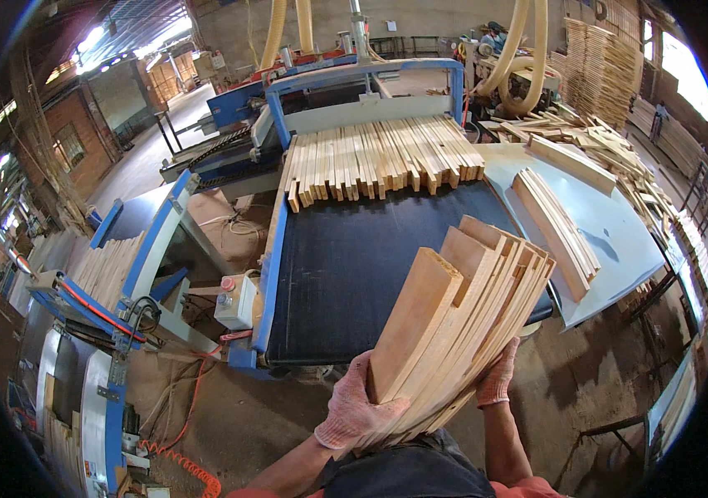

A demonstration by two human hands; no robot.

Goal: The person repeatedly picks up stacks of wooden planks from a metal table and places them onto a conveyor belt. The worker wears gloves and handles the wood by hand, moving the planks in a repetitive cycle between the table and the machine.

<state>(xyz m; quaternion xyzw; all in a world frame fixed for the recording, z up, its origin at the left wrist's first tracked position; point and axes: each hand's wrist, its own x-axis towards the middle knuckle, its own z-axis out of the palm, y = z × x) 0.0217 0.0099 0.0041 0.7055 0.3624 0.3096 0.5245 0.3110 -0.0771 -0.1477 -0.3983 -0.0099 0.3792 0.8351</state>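
Observation:
A thick bundle of wooden strips (458, 324) is clasped between my two gloved hands, tilted up and away from my body. My left hand (358, 402) grips its left side near the lower end. On the opposite side my right hand (499, 375) wraps round the edge, its fingers partly hidden by the wood. The strips' upper ends sit unevenly, some sticking out farther than others. Ahead of me is a black conveyor belt (346, 274). A row of wooden strips (383, 158) lies across its far part, packed side by side.
A blue frame (362, 70) spans the belt's far end. To the right, a pale sheet-topped table (628, 241) bears a few strips (555, 232), with a heap of loose wood (611, 153) behind. A grey control box (238, 303) with a red button stands left of the belt.

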